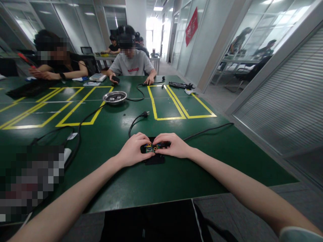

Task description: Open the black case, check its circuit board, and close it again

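Between my hands is a small green circuit board [150, 149] with copper-coloured coils on it. My left hand [135, 149] grips its left side, fingers over the top and thumb along the lower edge. From the right, my right hand [174, 145] pinches the board's other side, and a black cable end lies under its fingers. Beneath the board a flat black piece [155, 159] rests on the green table. Just beyond my hands lies a black power plug [145, 114], its cord curving down behind my left hand.
A metal bowl [114, 97] with several small metal parts stands at the centre left. Yellow tape [169, 118] marks rectangles on the green table [202, 174]. Across it sits a co-worker [131, 64] holding a black object. Another person [58, 64] works at the far left.
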A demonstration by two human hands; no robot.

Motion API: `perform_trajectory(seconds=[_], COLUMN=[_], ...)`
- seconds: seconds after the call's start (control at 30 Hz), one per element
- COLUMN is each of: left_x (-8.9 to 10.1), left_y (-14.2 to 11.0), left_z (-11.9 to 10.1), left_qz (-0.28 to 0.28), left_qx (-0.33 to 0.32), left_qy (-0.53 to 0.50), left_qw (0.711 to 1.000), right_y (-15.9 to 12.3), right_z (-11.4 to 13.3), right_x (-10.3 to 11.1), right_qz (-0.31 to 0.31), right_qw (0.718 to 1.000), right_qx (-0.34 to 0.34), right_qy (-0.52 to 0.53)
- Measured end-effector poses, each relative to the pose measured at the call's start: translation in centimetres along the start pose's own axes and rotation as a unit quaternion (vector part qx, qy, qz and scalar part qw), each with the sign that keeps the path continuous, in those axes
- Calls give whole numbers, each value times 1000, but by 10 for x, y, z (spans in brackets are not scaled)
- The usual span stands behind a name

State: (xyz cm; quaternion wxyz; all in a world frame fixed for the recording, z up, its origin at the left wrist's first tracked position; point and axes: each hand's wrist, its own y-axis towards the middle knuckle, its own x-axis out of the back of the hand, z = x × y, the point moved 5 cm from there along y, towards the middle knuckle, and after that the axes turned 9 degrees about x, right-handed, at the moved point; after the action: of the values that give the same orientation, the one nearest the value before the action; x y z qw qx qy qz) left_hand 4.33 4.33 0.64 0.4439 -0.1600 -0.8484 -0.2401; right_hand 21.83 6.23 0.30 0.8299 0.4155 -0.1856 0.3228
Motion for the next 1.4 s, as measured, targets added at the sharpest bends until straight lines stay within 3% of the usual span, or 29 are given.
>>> perform_trajectory(seconds=[0.53, 0.7, 0.83, 0.93, 1.03, 1.23, 1.4], left_x=[0, 2, 14, 26, 33, 21, 17], left_y=[5, 4, 1, 0, -3, -9, -7], left_z=[6, 12, 14, 10, 4, 1, 8], left_qz=[-14, -28, -30, -9, 29, 170, 174], left_qx=[2, -10, -36, -35, -11, 58, 67], left_qy=[9, -11, -58, -83, -104, -207, -177], left_qw=[1000, 1000, 997, 996, 994, 962, 966], right_y=[-4, -3, -2, -2, -2, -5, -8], right_z=[-1, -2, 4, 12, 20, 19, 13], right_x=[11, 12, 18, 23, 22, 9, 2], right_qz=[51, 22, -32, -63, -51, 12, 44], right_qw=[996, 997, 997, 995, 997, 1000, 994], right_qx=[10, 8, -7, -7, 9, 25, 36], right_qy=[-75, -75, -74, -79, -65, -15, -91])
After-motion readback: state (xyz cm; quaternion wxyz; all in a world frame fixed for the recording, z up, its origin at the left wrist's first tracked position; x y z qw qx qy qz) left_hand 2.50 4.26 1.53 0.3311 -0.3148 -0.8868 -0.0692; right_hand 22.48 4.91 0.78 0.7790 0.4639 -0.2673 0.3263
